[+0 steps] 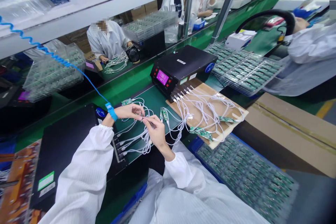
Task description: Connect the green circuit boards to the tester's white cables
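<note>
Left hand (131, 111) and right hand (156, 131) pinch a small part (142, 117), long axis unclear, inside the surface's (154, 98) near edge, apart from a black box (185, 63).

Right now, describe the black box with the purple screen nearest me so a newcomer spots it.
On the green workbench, find the brown board. The black box stands at its far edge, white cables at its front. Unlike the black case by the left white sleeve, its purple screen shows.

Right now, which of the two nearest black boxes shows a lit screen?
The box on the right: its screen glows magenta, while the left box shows none.
</note>
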{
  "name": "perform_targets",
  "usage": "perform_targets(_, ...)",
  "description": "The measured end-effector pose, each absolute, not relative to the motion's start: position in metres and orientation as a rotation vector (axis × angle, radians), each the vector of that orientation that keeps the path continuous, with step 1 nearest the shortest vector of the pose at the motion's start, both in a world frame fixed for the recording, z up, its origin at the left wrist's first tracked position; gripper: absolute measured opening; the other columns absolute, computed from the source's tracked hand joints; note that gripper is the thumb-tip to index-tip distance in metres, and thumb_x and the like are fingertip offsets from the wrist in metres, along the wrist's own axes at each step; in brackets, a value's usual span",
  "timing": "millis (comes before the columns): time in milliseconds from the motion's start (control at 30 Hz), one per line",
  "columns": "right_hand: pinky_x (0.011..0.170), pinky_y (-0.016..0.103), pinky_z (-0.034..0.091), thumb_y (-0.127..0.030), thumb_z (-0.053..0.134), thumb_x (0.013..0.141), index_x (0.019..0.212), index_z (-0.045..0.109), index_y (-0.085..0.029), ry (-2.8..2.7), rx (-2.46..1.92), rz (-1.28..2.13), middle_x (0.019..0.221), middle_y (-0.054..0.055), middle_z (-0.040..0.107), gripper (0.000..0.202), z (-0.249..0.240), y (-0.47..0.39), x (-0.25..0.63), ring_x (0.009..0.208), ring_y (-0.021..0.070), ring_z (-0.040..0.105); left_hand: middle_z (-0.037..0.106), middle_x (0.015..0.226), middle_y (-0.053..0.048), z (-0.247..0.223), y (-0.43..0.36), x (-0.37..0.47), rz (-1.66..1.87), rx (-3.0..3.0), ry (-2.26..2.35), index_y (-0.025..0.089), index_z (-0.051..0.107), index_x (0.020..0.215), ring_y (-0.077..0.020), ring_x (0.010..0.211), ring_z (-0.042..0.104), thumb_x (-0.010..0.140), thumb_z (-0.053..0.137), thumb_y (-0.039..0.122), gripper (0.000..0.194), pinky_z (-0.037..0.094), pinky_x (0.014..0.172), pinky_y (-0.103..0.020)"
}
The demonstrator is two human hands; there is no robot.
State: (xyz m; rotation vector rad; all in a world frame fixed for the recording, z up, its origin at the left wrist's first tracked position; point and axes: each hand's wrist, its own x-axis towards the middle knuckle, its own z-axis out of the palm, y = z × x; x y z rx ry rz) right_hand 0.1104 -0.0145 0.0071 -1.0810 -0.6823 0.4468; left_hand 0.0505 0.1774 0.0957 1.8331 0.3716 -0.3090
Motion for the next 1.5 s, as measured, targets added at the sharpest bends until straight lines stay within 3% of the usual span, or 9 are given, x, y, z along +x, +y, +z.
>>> perform_targets(133,0.077,0.031,0.059,-0.043,0.067,0.098,0.105,0.083,-0.024,-0.681,-1.035,0.497,0.099,0.007,0.069,0.026,0.006,-0.018,0.112,0.087,0.0171,0.069,0.068,0.084,-0.004,0.092,0.182,0.051,-0.413,1.812,0.316,0.020,0.075,0.091,-0.0151,0.069,0.060,0.075,0.086,0.034,0.024,0.045,0.059,-0.023)
perform_targets(267,0.071,0.031,0.062,-0.048,0.070,0.096,0.115,0.077,-0.022,-0.631,-1.004,0.621,0.098,0.006,0.072,0.033,0.004,-0.022,0.115,0.078,0.0162,0.071,0.067,0.084,-0.004,0.089,0.184,0.052,-0.398,1.833,0.311,0.017,0.074,0.092,-0.0150,0.070,0.059,0.077,0.085,0.041,0.030,0.046,0.058,-0.023)
perform_targets(433,0.079,0.036,0.065,-0.050,0.074,0.093,0.100,0.071,-0.020,-0.525,-0.979,0.692,0.086,0.005,0.077,0.031,0.007,-0.021,0.113,0.079,0.0198,0.076,0.068,0.084,-0.004,0.086,0.184,0.053,-0.410,1.843,0.288,0.014,0.072,0.097,-0.0123,0.064,0.056,0.079,0.085,0.044,0.038,0.045,0.057,-0.024)
perform_targets(633,0.081,0.035,0.064,-0.047,0.070,0.097,0.098,0.068,-0.020,-0.495,-0.934,0.670,0.084,0.004,0.077,0.027,0.012,-0.017,0.107,0.077,0.0181,0.075,0.066,0.079,-0.002,0.090,0.176,0.056,-0.398,1.813,0.302,0.015,0.068,0.095,-0.0118,0.061,0.057,0.080,0.084,0.044,0.037,0.046,0.057,-0.025)
perform_targets(900,0.068,0.030,0.060,-0.051,0.074,0.093,0.095,0.070,-0.019,-0.422,-0.955,0.663,0.077,0.002,0.074,0.032,0.012,-0.013,0.104,0.068,0.0161,0.071,0.067,0.079,-0.001,0.091,0.169,0.061,-0.371,1.761,0.366,0.018,0.066,0.090,-0.0136,0.063,0.062,0.074,0.086,0.037,0.032,0.050,0.063,-0.027)
perform_targets(1167,0.080,0.034,0.063,-0.044,0.079,0.089,0.097,0.073,-0.020,-0.455,-0.876,0.723,0.085,0.003,0.076,0.026,0.005,-0.014,0.113,0.076,0.0179,0.075,0.069,0.085,-0.002,0.097,0.173,0.055,-0.386,1.750,0.346,0.018,0.068,0.090,-0.0139,0.067,0.063,0.077,0.084,0.036,0.027,0.050,0.064,-0.028)
perform_targets(1500,0.072,0.030,0.062,-0.045,0.074,0.092,0.092,0.073,-0.020,-0.456,-0.948,0.615,0.088,0.002,0.071,0.025,0.011,-0.015,0.108,0.071,0.0150,0.072,0.068,0.082,-0.002,0.084,0.174,0.061,-0.374,1.776,0.284,0.014,0.063,0.094,-0.0120,0.064,0.063,0.078,0.086,0.050,0.045,0.051,0.063,-0.026)
